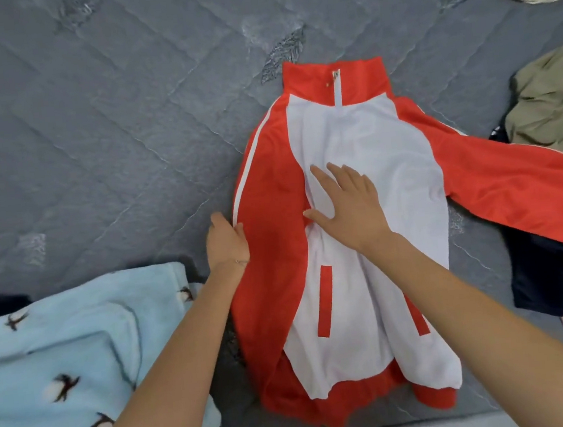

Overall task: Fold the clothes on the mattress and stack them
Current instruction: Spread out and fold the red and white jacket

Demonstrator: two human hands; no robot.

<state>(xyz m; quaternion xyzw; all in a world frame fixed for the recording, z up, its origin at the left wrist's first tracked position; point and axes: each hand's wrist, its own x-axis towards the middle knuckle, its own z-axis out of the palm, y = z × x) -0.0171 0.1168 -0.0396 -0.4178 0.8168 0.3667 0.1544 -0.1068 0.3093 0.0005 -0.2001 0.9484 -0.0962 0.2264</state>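
A blue blanket [63, 354] lies left on the mattress [93, 128]. The left hand [226, 241] grips the red side edge of the jacket [386, 141], which lies flat in the middle. The right hand [348, 207] presses its white front, fingers [320, 180] straight and spread. 1 sleeve [511, 184] reaches right over a dark garment [547, 273].

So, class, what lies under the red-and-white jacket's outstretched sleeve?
A dark navy garment pokes out below the red sleeve; its upper part is covered, so its type is unclear.

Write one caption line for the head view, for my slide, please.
Right hand pressing flat on a red-and-white jacket spread on the grey mattress, left hand at its sleeve edge.
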